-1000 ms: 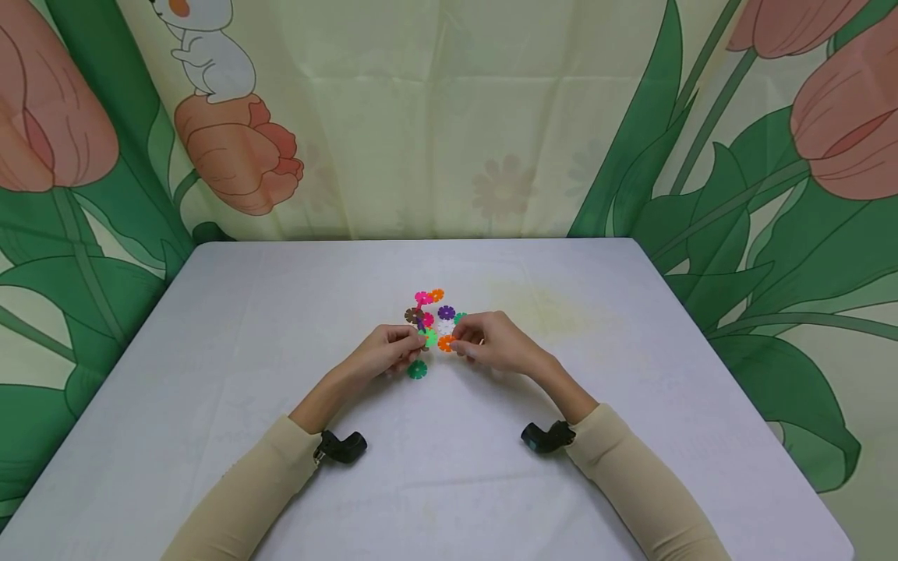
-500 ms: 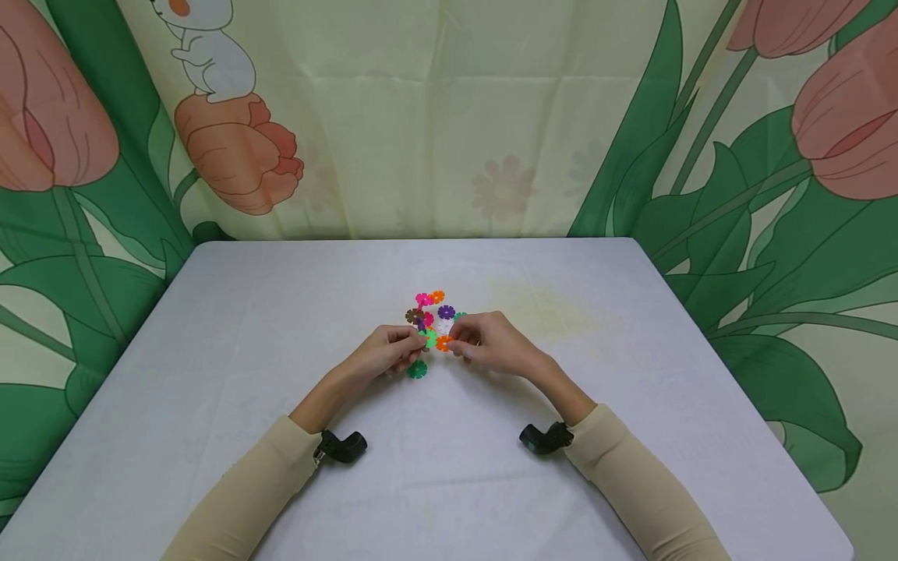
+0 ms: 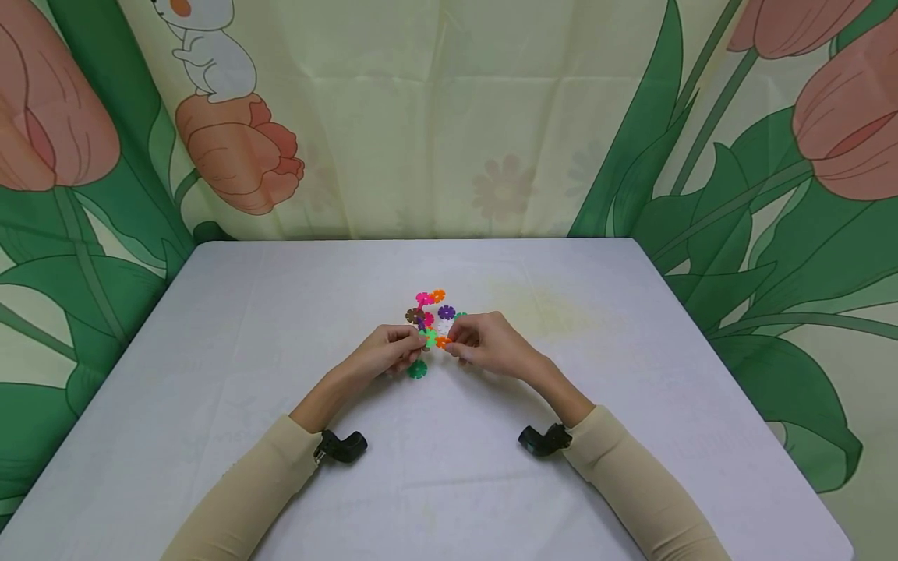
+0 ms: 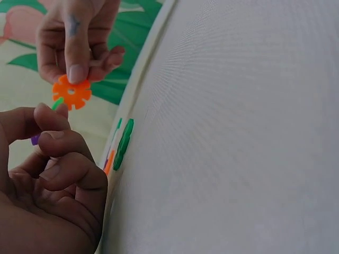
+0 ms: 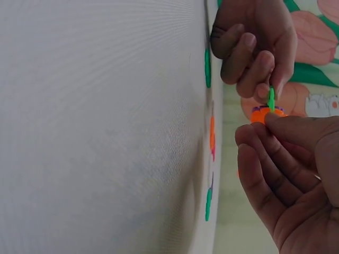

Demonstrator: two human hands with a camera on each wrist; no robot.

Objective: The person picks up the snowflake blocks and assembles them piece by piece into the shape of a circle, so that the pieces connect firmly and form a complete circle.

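Observation:
Over the middle of the table, my left hand (image 3: 389,348) pinches a light green notched plastic disc (image 3: 431,338) between thumb and fingertips. A bit of purple (image 4: 35,139) shows beside those fingers in the left wrist view. Facing it, my right hand (image 3: 494,343) pinches an orange notched disc (image 4: 71,92) by its edge. The light green disc (image 5: 271,99) stands edge-on against the orange one in the right wrist view, their rims meeting at an angle. Just below the left fingertips in the head view lies a dark green disc (image 3: 417,369).
More notched discs lie on the white tablecloth (image 3: 449,483) just beyond the hands: pink (image 3: 424,299), orange (image 3: 438,296), brown (image 3: 414,315), purple (image 3: 446,312) and a green one (image 3: 460,315) partly behind the right hand. A printed curtain (image 3: 435,140) hangs behind the table.
My right hand has shifted slightly left, bringing the orange disc up to the light green one. My left hand has stayed nearly still.

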